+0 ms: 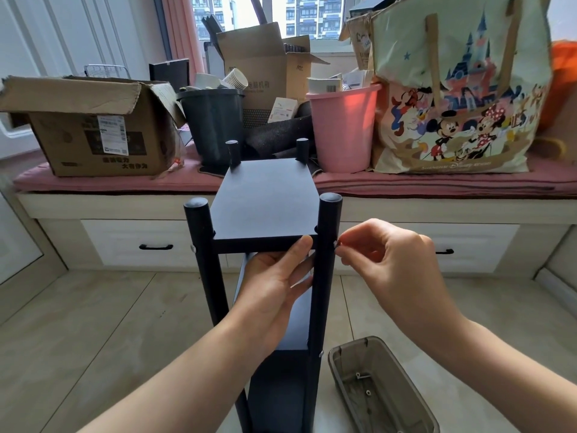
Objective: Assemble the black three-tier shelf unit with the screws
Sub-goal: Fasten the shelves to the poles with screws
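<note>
The black shelf unit (265,201) stands upright on the floor in front of me, its top board between four round posts. My left hand (274,289) reaches under the top board, thumb against its front edge, fingers below it. My right hand (384,257) pinches a small screw (336,244) at the outer side of the near right post (326,245), level with the top board. A silver screw head (194,248) shows on the near left post. Lower boards are partly hidden behind my left arm.
A grey plastic tray (387,389) holding loose screws lies on the floor at my lower right. Behind the shelf runs a window bench with drawers, carrying cardboard boxes (93,126), a dark bin (212,123), a pink bin (343,126) and a printed tote bag (459,89).
</note>
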Action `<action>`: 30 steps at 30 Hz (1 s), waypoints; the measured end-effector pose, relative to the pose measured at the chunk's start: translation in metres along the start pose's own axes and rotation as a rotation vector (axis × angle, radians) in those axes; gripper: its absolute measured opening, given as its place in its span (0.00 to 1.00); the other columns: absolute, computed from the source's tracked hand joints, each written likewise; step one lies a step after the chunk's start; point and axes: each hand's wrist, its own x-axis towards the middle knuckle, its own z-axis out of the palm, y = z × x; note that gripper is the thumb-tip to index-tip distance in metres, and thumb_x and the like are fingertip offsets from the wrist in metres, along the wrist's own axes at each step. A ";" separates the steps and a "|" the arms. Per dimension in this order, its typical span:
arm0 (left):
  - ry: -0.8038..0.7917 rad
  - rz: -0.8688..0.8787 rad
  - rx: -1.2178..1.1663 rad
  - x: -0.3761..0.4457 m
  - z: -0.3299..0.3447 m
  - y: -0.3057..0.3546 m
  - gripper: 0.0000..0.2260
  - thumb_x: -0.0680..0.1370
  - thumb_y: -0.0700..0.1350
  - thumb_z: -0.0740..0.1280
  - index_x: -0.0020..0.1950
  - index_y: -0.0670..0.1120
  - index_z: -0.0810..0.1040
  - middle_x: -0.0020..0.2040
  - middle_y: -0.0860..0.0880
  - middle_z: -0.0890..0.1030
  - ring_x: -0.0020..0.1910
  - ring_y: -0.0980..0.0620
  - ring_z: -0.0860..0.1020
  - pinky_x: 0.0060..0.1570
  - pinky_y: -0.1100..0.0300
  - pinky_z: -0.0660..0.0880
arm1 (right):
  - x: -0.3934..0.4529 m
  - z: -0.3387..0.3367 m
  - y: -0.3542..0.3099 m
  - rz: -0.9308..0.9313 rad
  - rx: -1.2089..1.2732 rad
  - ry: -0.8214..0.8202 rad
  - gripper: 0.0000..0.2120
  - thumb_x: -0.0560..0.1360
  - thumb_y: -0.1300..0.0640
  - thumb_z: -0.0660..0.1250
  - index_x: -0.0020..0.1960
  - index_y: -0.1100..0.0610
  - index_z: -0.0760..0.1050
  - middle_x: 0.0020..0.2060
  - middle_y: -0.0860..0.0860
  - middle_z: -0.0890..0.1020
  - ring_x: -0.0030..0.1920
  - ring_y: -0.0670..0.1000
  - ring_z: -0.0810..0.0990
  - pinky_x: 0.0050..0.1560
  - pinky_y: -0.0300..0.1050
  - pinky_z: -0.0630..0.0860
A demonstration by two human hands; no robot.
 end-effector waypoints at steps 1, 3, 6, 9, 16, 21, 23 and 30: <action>-0.002 -0.001 0.000 0.000 0.000 0.000 0.05 0.75 0.49 0.71 0.45 0.54 0.87 0.56 0.48 0.85 0.59 0.47 0.83 0.63 0.44 0.73 | 0.000 0.000 0.000 -0.007 -0.003 0.001 0.03 0.72 0.59 0.76 0.45 0.55 0.83 0.34 0.40 0.83 0.38 0.39 0.83 0.43 0.29 0.76; -0.002 -0.005 0.001 0.000 0.000 -0.001 0.06 0.74 0.49 0.70 0.46 0.54 0.87 0.57 0.48 0.85 0.59 0.47 0.83 0.63 0.44 0.73 | -0.001 0.000 0.001 -0.017 0.001 0.003 0.03 0.72 0.60 0.75 0.46 0.56 0.84 0.35 0.41 0.83 0.38 0.40 0.83 0.43 0.32 0.77; 0.001 -0.002 0.007 0.000 0.000 -0.001 0.06 0.75 0.49 0.70 0.46 0.54 0.87 0.57 0.48 0.85 0.59 0.47 0.83 0.63 0.45 0.73 | 0.000 0.001 0.001 -0.017 0.008 0.006 0.03 0.73 0.59 0.75 0.46 0.57 0.84 0.34 0.43 0.84 0.37 0.41 0.83 0.43 0.37 0.79; 0.012 -0.003 0.008 -0.001 0.001 -0.001 0.06 0.74 0.50 0.70 0.46 0.55 0.87 0.56 0.49 0.86 0.58 0.48 0.83 0.61 0.46 0.74 | 0.001 0.003 0.001 -0.013 0.001 0.012 0.03 0.73 0.58 0.74 0.45 0.57 0.84 0.33 0.45 0.84 0.36 0.42 0.83 0.43 0.39 0.79; 0.042 -0.026 -0.007 -0.001 0.003 0.001 0.06 0.74 0.49 0.70 0.46 0.54 0.88 0.57 0.48 0.85 0.58 0.48 0.83 0.62 0.46 0.74 | 0.003 0.005 0.005 0.091 0.101 0.004 0.03 0.73 0.55 0.75 0.43 0.53 0.82 0.33 0.42 0.84 0.37 0.41 0.83 0.42 0.39 0.80; 0.072 -0.044 0.048 -0.007 0.002 0.007 0.11 0.75 0.47 0.70 0.55 0.48 0.85 0.57 0.47 0.85 0.60 0.48 0.82 0.64 0.46 0.73 | 0.003 0.011 0.008 0.174 0.232 -0.070 0.06 0.74 0.54 0.73 0.50 0.53 0.81 0.41 0.46 0.85 0.43 0.44 0.85 0.49 0.47 0.82; 0.074 -0.059 0.106 -0.013 0.000 0.012 0.16 0.75 0.45 0.71 0.62 0.45 0.81 0.58 0.47 0.85 0.61 0.50 0.82 0.65 0.46 0.73 | 0.003 0.013 0.007 0.200 0.287 -0.114 0.06 0.74 0.53 0.73 0.50 0.52 0.80 0.42 0.46 0.86 0.44 0.44 0.85 0.49 0.45 0.82; 0.092 0.001 0.790 -0.044 -0.014 0.032 0.12 0.77 0.45 0.73 0.60 0.55 0.81 0.56 0.63 0.83 0.57 0.66 0.79 0.61 0.64 0.74 | -0.002 0.019 0.009 0.203 0.324 -0.179 0.02 0.76 0.51 0.71 0.48 0.46 0.80 0.42 0.45 0.86 0.44 0.44 0.85 0.51 0.49 0.82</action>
